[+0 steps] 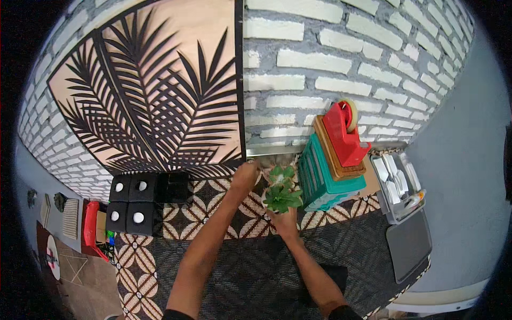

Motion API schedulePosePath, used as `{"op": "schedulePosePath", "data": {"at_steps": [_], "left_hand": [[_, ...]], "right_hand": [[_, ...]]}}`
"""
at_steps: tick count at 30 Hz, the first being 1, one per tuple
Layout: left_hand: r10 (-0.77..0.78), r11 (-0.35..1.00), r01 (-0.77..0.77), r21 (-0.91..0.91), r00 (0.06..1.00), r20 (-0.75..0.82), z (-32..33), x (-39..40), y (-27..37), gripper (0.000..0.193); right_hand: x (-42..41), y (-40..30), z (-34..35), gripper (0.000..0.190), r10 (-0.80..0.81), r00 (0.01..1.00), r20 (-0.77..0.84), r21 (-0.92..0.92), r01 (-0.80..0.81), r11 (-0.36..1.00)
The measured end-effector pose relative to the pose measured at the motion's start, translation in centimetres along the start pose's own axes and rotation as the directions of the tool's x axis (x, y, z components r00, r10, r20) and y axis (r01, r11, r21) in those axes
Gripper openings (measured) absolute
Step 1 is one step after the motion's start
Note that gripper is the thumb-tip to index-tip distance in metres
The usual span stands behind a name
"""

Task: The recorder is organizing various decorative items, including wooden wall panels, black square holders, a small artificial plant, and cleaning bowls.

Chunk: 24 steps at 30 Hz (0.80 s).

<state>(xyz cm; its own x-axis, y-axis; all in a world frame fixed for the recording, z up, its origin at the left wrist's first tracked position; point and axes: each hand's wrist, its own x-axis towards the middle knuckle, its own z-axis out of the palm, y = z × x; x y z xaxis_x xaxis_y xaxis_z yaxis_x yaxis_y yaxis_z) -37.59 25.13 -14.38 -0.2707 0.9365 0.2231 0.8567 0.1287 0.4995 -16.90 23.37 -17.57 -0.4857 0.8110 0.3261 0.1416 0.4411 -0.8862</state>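
A green artificial-looking succulent (283, 199) in a pale pot stands out in front of me. My right hand (285, 223) grips that pot from below and in front, its fingers mostly hidden by leaves. Just behind is a second green plant (280, 175), close against the first; its base is hidden. My left hand (245, 179) reaches to the wall side of the table, beside the lower right corner of a palm-leaf panel (172, 92). Blur hides its fingers, and I cannot tell whether it holds anything.
Right of the plants stands a teal plastic basket (332, 190), topped by a wooden tray (320, 132) and a red tape dispenser (344, 140). Farther right are a clear container (394, 218) of white packets and a grey tray (410, 250). Black boxes (142, 218) stand left on the patterned tablecloth (240, 272).
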Motion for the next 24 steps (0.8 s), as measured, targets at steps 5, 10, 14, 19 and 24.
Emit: {"op": "schedulePosePath", "data": {"at_steps": [5,10,14,19,24], "left_hand": [[-0.096,0.938,0.055,-0.342,0.990,-0.103,-0.1,0.2,-0.3,0.026],[-0.121,0.932,0.114,-0.345,0.993,-0.001,-1.7,0.0,-0.4,0.031],[-0.173,0.762,0.082,-0.643,0.982,-0.080,-2.4,-2.1,-0.4,0.035],[-0.364,0.584,0.021,-0.812,0.900,-0.238,-1.8,-7.0,-0.7,0.032],[-0.403,0.611,0.109,-0.784,0.895,-0.190,-0.4,-9.6,-1.1,0.034]], "right_hand": [[2.3,-0.4,1.7,0.051,-0.025,0.999,-0.025,0.141,0.028,0.990],[4.5,0.7,4.5,0.051,-0.077,0.996,-0.047,0.121,0.082,0.989],[6.1,1.7,6.4,0.050,0.028,1.000,0.006,0.696,-0.024,0.717],[7.0,4.0,7.0,0.046,-0.208,0.977,-0.051,-0.077,0.204,0.976],[7.3,6.5,8.2,0.042,0.123,0.975,0.183,0.881,-0.218,0.419]]}}
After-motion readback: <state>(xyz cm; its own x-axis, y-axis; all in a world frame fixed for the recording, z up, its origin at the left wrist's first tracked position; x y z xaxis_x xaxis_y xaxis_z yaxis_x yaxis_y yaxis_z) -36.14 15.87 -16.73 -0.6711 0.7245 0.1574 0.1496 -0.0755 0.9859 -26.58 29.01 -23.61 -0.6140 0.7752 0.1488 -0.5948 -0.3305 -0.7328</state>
